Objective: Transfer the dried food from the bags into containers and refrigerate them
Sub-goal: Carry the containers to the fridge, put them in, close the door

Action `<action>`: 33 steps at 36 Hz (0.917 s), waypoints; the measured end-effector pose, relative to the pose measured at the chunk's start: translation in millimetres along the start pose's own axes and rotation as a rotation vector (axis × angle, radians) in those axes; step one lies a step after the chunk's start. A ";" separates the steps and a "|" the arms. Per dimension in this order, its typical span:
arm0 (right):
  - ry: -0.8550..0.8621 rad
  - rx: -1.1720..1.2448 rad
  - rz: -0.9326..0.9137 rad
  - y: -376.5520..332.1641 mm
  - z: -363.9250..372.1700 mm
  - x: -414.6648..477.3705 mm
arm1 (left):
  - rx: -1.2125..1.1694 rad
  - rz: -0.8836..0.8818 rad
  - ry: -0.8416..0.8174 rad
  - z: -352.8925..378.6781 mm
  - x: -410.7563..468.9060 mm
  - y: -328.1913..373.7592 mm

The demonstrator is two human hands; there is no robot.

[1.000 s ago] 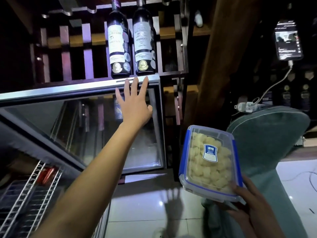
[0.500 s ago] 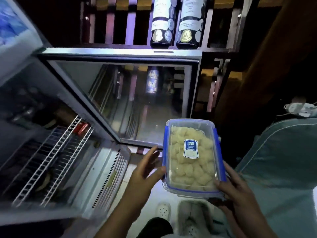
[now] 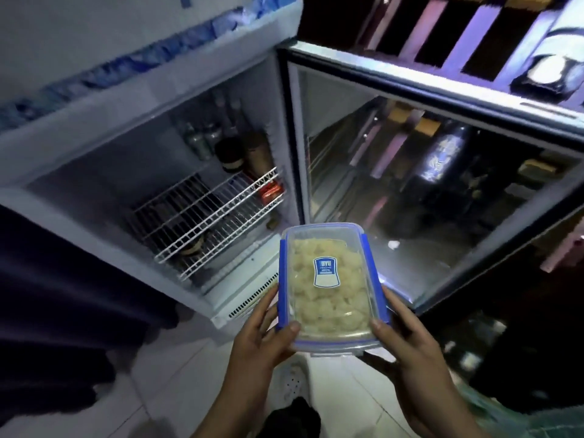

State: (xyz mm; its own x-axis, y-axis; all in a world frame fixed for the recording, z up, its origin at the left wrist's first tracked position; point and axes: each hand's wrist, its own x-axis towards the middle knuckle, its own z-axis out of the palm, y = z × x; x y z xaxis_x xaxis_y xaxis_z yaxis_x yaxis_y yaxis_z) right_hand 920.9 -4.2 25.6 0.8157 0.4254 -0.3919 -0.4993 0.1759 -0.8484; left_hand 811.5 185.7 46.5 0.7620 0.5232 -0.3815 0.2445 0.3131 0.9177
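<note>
**Sealed container held in both hands in front of the open refrigerator**

Position: the container [image 3: 330, 289], clear and rectangular with blue side clips [image 3: 282, 279], is in the air at lower centre, long axis pointing away from the person. It is outside the refrigerator [image 3: 126, 90], just in front of the bottom sill and above the vent grille [image 3: 252, 298]. It touches no shelf.

Contents: pale yellow pieces of dried food [image 3: 319, 308] fill most of the container. A blue and white label [image 3: 326, 272] sits on the lid; its print is too blurred to read.

Left hand [image 3: 262, 336]: grips the near left corner, thumb [image 3: 289, 328] pressed on the lid, fingers running along the left side.

Right hand [image 3: 407, 339]: grips the near right corner, thumb [image 3: 377, 327] on the lid, fingers hidden beneath.

Refrigerator: the glass door [image 3: 442, 184] stands swung out to the right and reflects a slatted rack [image 3: 474, 36]. Inside, a white wire shelf [image 3: 215, 216] carries dark jars [image 3: 230, 153] at the back and a red packet [image 3: 270, 189] at its right end. More items below the shelf are too dim to identify.

Below: pale tiled floor [image 3: 177, 390].
</note>
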 end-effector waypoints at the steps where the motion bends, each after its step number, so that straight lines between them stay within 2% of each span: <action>1: -0.013 -0.018 -0.004 -0.4 9.7 6.3 | -0.015 0.003 0.021 -7.6 4.8 1.3; 14: -0.179 -0.293 -0.030 -0.4 92.8 89.7 | -0.181 0.028 0.152 -65.3 70.7 11.1; 20: -0.432 -0.500 -0.013 -9.1 99.2 137.8 | -0.207 0.028 0.249 -64.4 99.6 14.6; 28: -0.634 -0.704 0.030 -14.8 89.1 225.7 | -0.268 -0.016 0.499 -34.4 137.3 17.4; 33: -0.736 -0.785 -0.010 -17.2 86.9 277.5 | -0.258 0.002 0.591 -20.3 161.0 11.4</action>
State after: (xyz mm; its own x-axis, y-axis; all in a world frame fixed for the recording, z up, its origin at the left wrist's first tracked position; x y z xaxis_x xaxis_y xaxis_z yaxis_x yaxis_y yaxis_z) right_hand 1130.5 187.9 -37.6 0.3115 0.9031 -0.2954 0.0475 -0.3253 -0.9444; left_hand 924.8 289.6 -6.7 0.2857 0.8493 -0.4440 0.0349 0.4537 0.8905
